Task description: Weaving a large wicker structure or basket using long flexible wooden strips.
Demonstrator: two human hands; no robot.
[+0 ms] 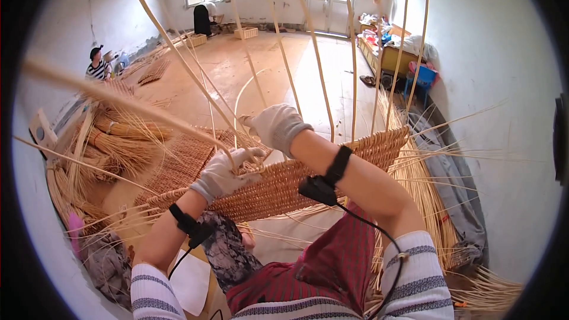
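Note:
Across my lap stands a brown woven wicker panel [284,186], with several pale upright stakes [317,65] rising from its upper edge. My left hand [220,175], in a whitish work glove, is at that edge, its fingers bent around a wicker rod among the stakes. Just above and to the right, my right hand [274,127], gloved too, is closed, with its fingertips toward the left on a thin bent rod [236,104]. The exact grip of the right fingers is partly hidden by the hand. Loose rod ends stick out from both ends of the panel.
Bundles of wicker rods [121,136] lie at left, and a long pile of rods [424,189] at right. Another woven piece [184,163] lies beyond my left hand. Two people sit farther back, one by the left wall [98,66]. A blue stool [422,77] stands at right.

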